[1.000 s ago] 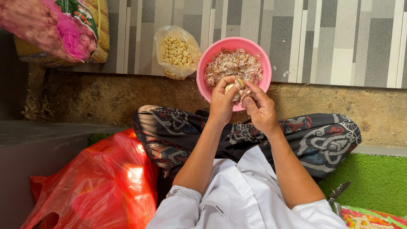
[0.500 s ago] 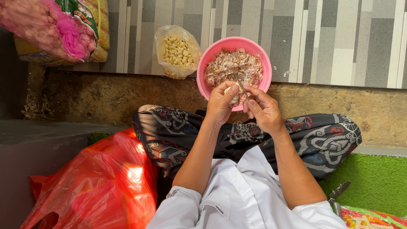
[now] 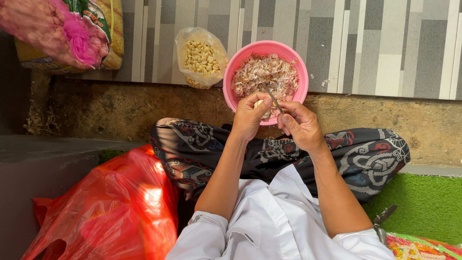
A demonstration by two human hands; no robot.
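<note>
My left hand grips a pale garlic clove over the near rim of a pink bowl. The bowl is filled with papery garlic skins. My right hand holds a small knife, its thin blade pointing up and left toward the clove. Both hands meet just above my crossed legs in dark patterned trousers.
A clear plastic bag of peeled cloves stands left of the bowl on the striped floor. A pink mesh sack of garlic lies at the top left. A red plastic bag sits by my left knee. Green matting lies at right.
Both hands have shifted slightly toward me over the bowl's near rim, and the knife blade now shows clearly above the clove.
</note>
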